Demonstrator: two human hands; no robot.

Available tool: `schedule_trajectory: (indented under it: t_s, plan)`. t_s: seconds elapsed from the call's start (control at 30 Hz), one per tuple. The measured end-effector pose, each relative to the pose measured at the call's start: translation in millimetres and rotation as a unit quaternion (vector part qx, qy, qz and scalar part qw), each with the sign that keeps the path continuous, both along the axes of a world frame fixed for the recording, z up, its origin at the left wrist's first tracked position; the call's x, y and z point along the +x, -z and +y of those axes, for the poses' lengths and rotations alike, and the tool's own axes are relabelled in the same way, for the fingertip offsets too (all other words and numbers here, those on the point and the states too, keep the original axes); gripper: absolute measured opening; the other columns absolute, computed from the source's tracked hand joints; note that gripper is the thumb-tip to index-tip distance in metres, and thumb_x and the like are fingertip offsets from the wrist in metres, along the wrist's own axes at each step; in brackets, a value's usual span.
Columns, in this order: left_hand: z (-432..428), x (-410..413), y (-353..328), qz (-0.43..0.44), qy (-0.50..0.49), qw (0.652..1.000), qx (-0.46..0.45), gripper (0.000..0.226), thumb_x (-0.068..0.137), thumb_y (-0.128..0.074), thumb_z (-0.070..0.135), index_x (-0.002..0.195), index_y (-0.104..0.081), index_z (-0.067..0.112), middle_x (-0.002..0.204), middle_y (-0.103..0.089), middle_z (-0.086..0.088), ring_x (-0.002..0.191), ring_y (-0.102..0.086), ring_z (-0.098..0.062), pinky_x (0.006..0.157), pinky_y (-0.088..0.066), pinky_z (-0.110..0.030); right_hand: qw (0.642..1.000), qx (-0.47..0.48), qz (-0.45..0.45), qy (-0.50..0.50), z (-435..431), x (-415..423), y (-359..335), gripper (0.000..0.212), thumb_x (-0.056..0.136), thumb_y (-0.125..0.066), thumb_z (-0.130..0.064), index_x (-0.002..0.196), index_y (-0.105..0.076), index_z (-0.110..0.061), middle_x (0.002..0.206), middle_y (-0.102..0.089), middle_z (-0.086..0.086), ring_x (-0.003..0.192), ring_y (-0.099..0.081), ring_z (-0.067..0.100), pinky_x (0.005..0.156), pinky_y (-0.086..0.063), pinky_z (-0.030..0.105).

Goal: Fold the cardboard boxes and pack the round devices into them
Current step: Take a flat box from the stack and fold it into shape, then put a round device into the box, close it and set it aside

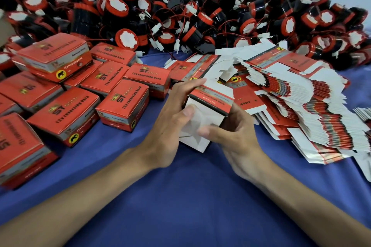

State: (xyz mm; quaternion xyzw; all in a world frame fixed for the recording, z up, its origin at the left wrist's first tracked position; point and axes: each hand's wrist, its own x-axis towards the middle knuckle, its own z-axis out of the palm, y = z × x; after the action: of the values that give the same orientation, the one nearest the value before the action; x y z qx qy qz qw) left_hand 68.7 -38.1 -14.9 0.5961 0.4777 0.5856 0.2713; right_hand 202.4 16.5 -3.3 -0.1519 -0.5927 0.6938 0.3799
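Over the blue cloth [190, 196], both thumbs press white flaps of a half-folded red-and-white cardboard box [208, 112]; left hand [170, 124] and right hand [239, 138] clamp it. Finished red boxes [70, 114] left, flat cartons [313, 102] right, round red-and-black devices [180, 10] behind.

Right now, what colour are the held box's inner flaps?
White cardboard box flaps; the head view shows them best.

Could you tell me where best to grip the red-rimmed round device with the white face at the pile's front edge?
Probably pinch the red-rimmed round device across its red rim, coming from the front and above. Its white face tilts toward the camera, the rim stands exposed, and the pile crowds it from behind.
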Motion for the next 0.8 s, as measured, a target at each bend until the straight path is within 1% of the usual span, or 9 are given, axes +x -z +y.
schedule_trajectory:
  t_s: [0.13,0.27,0.4,0.47,0.57,0.6,0.63,0.7,0.8]
  plan:
    - [-0.8,-2.1,-0.7,-0.055,0.027,0.998,-0.012,0.056,0.089,-0.028,0.038,0.138,-0.037,0.013,0.136,-0.047,-0.016,0.128,-0.046,-0.031,0.106,-0.036,-0.054,0.998,-0.007,0.007,-0.060,7.9,5.6,-0.5,0.043,0.062,-0.078,-0.015,0.103,-0.072,-0.022,0.103,-0.073,0.000,0.099,-0.067,0.019,0.083,-0.054,0.032]
    - [-0.6,-5.1,-1.2,-0.075,0.060,0.995,-0.014,0.054,0.088,-0.024,0.034,0.137,-0.037,0.014,0.131,-0.054,0.004,0.124,-0.050,-0.011,0.099,-0.041,-0.023,0.994,0.029,0.003,-0.108,9.9,7.3,-7.3,0.024,0.064,-0.083,-0.035,0.085,-0.078,-0.026,0.090,-0.074,-0.008,0.085,-0.069,0.008,0.073,-0.055,0.023]
    - [4.4,-8.4,-6.3,-0.095,0.009,0.995,-0.024,0.046,0.091,-0.023,0.022,0.135,-0.038,0.019,0.132,-0.053,0.006,0.123,-0.050,-0.005,0.101,-0.039,-0.022,0.962,0.229,-0.146,0.042,12.2,4.0,-21.7,0.014,0.076,-0.070,-0.018,0.072,-0.070,-0.005,0.068,-0.069,0.016,0.056,-0.059,0.015,0.054,-0.047,0.021]
    - [7.0,-13.4,-10.2,-0.069,-0.034,0.997,0.006,0.040,0.094,-0.033,0.038,0.131,-0.038,0.024,0.126,-0.053,0.007,0.118,-0.052,-0.004,0.098,-0.039,-0.022,0.863,0.421,-0.258,0.105,15.2,0.1,-35.9,0.031,0.082,-0.062,-0.024,0.079,-0.063,0.007,0.070,-0.064,0.023,0.057,-0.051,0.027,0.053,-0.041,0.030]
    - [6.4,-19.2,-12.8,-0.003,-0.039,0.999,0.007,0.060,0.080,-0.050,0.069,0.127,-0.038,0.034,0.117,-0.059,0.020,0.111,-0.057,-0.003,0.092,-0.043,-0.022,0.583,0.655,-0.475,-0.075,8.0,-11.0,-48.5,0.021,0.091,-0.051,-0.016,0.110,-0.057,-0.010,0.090,-0.059,0.006,0.085,-0.056,0.029,0.064,-0.041,0.036]
    - [5.2,-19.1,-11.4,0.005,-0.031,1.000,-0.003,0.057,0.079,-0.055,0.062,0.127,-0.039,0.036,0.115,-0.061,0.024,0.109,-0.058,-0.001,0.089,-0.045,-0.020,0.525,0.676,-0.503,-0.121,3.8,-15.8,-49.1,0.025,0.089,-0.049,-0.011,0.113,-0.055,-0.012,0.086,-0.052,0.001,0.084,-0.054,0.027,0.058,-0.038,0.034]
    - [4.8,-18.5,-9.5,0.004,-0.030,0.999,-0.018,0.051,0.079,-0.057,0.055,0.124,-0.042,0.037,0.113,-0.062,0.027,0.106,-0.060,0.002,0.085,-0.046,-0.016,0.512,0.673,-0.512,-0.150,1.0,-20.4,-52.1,0.026,0.087,-0.048,-0.009,0.112,-0.055,-0.012,0.083,-0.047,-0.002,0.080,-0.052,0.025,0.055,-0.037,0.031]
    - [5.9,-20.1,-6.4,-0.031,-0.061,0.997,-0.033,0.042,0.078,-0.065,0.049,0.115,-0.047,0.036,0.106,-0.065,0.028,0.099,-0.062,0.006,0.079,-0.046,-0.010,0.561,0.622,-0.508,-0.200,3.9,-26.1,-63.5,0.025,0.090,-0.051,-0.013,0.115,-0.058,-0.012,0.095,-0.057,0.000,0.090,-0.054,0.021,0.069,-0.047,0.035]
    - [13.4,-27.1,-4.5,-0.049,-0.147,0.988,-0.019,0.024,0.093,-0.064,0.024,0.111,-0.049,0.030,0.097,-0.066,0.019,0.093,-0.060,0.010,0.076,-0.046,-0.009,0.723,0.482,-0.436,-0.236,33.7,-25.9,-94.2,0.021,0.094,-0.055,-0.009,0.110,-0.068,-0.010,0.106,-0.070,0.005,0.096,-0.064,0.017,0.081,-0.052,0.027]
